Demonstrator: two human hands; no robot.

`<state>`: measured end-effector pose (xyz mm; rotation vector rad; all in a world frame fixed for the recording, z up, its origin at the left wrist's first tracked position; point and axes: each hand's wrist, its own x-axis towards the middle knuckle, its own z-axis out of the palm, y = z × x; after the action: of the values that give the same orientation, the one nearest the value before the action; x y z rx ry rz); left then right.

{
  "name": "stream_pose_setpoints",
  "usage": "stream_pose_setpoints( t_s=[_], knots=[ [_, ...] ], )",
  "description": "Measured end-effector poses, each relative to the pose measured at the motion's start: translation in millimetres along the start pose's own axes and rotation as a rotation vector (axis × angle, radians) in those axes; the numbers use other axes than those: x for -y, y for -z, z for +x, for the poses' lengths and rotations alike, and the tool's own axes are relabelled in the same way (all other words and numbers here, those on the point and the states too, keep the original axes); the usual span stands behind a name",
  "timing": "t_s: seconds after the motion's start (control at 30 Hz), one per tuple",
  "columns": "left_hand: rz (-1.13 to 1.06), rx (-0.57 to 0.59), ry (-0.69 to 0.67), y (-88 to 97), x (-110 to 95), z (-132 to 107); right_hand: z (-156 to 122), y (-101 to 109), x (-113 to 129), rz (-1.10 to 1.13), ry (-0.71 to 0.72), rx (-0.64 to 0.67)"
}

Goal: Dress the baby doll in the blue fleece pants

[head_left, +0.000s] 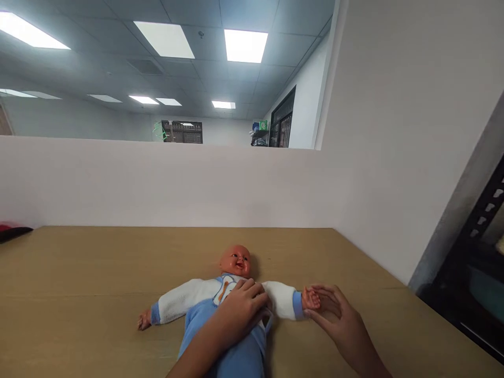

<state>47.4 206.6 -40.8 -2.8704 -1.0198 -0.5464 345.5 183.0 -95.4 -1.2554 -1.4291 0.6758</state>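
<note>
A baby doll (205, 302) lies on its back on the wooden table (79, 278), head toward the far wall, arms spread. It wears a white top with blue cuffs and blue overalls. My left hand (242, 310) rests on the doll's chest, fingers curled and pressed on the clothing near the shoulder. My right hand (334, 315) is at the doll's outstretched arm on the right, fingers closed around the doll's small hand (311, 299).
A white partition (157, 184) stands along the table's far edge and a white wall runs down the right side. A dark and red object (13, 231) lies at the far left edge. A black metal shelf (476, 262) stands at the right.
</note>
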Motion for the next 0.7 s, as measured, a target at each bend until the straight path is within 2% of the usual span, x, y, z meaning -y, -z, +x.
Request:
stream_pose_setpoints(
  t_s=[0.07, 0.17, 0.23, 0.33, 0.43, 0.5, 0.6, 0.7],
  knots=[
    [0.028, -0.086, -0.112, 0.7, 2.4, -5.8, 8.2, -12.6, 18.0, -0.027, 0.061, 0.032],
    [0.059, -0.205, -0.23, 0.7, 8.0, -15.2, 12.9, -44.3, 40.1, -0.013, 0.14, 0.085],
    [0.05, -0.279, -0.279, 0.6, 11.6, -20.7, 8.3, -69.1, 45.1, 0.011, 0.193, 0.138],
    [-0.026, -0.384, -0.286, 1.8, 14.6, -25.1, -8.8, -98.8, 38.8, 0.013, 0.264, 0.237],
    [-0.172, -0.413, -0.18, 4.9, 15.9, -21.4, -27.2, -109.4, 30.5, 0.071, 0.176, 0.261],
    [-0.317, -0.363, -0.049, 6.8, 17.9, -15.0, -34.5, -109.3, 31.2, 0.17, 0.092, 0.286],
    [-0.606, -0.264, 0.141, 7.9, 23.6, -5.4, -37.3, -111.0, 40.0, 0.339, 0.041, 0.33],
    [-0.785, -0.182, 0.235, 8.1, 28.4, -1.9, -34.9, -120.1, 44.3, 0.488, -0.047, 0.19]
  ],
)
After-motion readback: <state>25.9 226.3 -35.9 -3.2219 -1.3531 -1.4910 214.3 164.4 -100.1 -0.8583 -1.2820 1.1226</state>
